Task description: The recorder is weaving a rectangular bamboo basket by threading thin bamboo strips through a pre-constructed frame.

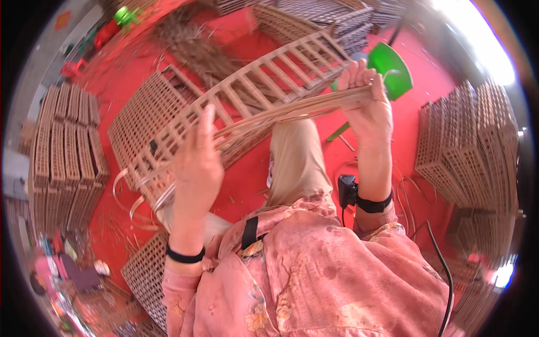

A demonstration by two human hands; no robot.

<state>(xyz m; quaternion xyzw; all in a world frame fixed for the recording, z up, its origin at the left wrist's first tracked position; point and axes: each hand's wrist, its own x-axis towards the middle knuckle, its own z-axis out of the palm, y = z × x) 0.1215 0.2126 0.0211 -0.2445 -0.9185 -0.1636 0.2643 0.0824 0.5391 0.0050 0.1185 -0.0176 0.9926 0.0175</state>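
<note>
Strips (297, 108) skirt our wicker basket (234, 101) at its near edge, our right hand (368, 106) pinching them, seemingly for straightness; left hand's (196, 165) grip unclear.

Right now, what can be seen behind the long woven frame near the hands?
Beyond the woven frame are a lattice basket and loose brown strips, some showing through its gaps. What its solid parts cover cannot be seen.

Your 1 view comes from your head, from the left of 2 side-by-side fisheye cameras, facing steeply down. It sits near enough that your pink shirt (331, 264) fills the lower middle, with your left hand (197, 165) and right hand (369, 109) close above. The wide lens reaches the red floor (407, 132) and woven stacks (469, 149), bending edges rimward.
</note>
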